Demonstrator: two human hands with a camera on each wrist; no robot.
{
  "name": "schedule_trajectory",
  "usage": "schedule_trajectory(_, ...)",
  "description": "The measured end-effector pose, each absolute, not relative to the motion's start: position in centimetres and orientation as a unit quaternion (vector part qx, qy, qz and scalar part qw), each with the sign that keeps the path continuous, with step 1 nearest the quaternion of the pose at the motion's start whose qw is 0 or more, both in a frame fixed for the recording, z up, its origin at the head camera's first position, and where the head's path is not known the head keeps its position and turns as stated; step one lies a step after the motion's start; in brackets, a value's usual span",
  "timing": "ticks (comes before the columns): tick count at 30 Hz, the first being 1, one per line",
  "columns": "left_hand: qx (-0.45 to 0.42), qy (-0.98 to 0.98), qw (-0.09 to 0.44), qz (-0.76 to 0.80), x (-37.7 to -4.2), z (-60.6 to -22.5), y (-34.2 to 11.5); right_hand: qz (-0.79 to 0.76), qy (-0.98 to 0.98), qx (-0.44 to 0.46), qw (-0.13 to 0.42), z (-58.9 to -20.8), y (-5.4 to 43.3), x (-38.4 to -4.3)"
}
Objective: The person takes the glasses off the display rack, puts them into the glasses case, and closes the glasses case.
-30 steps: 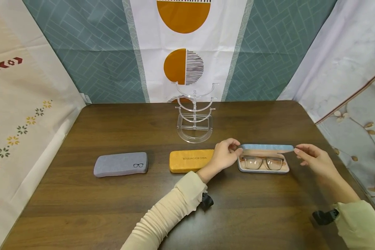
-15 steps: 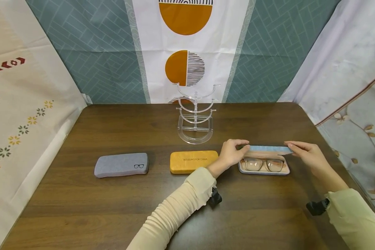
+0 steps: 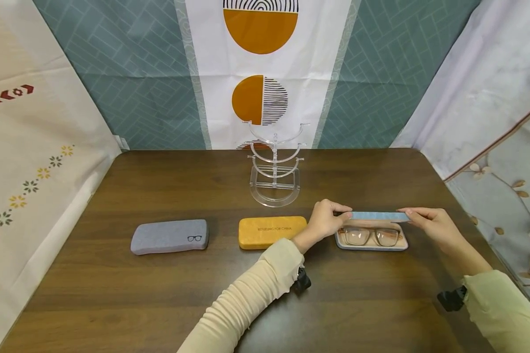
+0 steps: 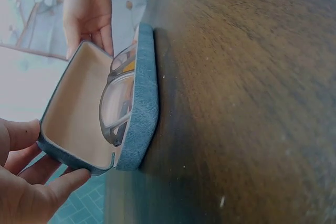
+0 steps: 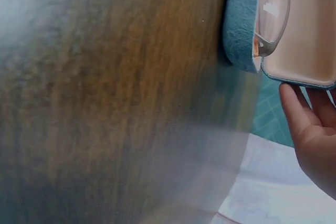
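A blue glasses case [image 3: 371, 248] sits on the right part of the table with its lid [image 3: 377, 216] raised. A pair of glasses [image 3: 357, 236] with a dark frame and clear lenses rests in its peach-lined base. My left hand [image 3: 325, 219] grips the lid's left end, thumb at the rim and fingers behind, as the left wrist view shows. At the other end of the lid my right hand [image 3: 435, 228] holds the edge between thumb and fingers. The right wrist view shows those fingers [image 5: 295, 106] against the lid's end wall.
A yellow glasses case [image 3: 271, 232], closed, lies just left of my left hand. Farther left is a closed grey-blue case [image 3: 170, 237] with a glasses print. Behind them stands a transparent tiered display stand [image 3: 275, 184]. Hanging cloths border the wooden table [image 3: 159, 294].
Both hands have shifted inward along the lid, the left one rightward and the right one leftward. The lid has tipped somewhat forward over the base. The other cases stay put.
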State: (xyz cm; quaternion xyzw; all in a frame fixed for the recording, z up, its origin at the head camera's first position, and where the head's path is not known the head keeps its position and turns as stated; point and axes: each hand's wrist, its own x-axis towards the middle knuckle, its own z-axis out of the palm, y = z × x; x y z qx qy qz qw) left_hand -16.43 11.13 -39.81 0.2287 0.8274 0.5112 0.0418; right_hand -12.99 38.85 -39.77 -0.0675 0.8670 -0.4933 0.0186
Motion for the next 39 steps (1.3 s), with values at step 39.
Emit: schedule_trajectory(39,0.261,0.846,0.027,0.465,-15.64,-40.11,10.9,-0.486,0.867,-0.104,0.042,-39.97,39.35,-12.08)
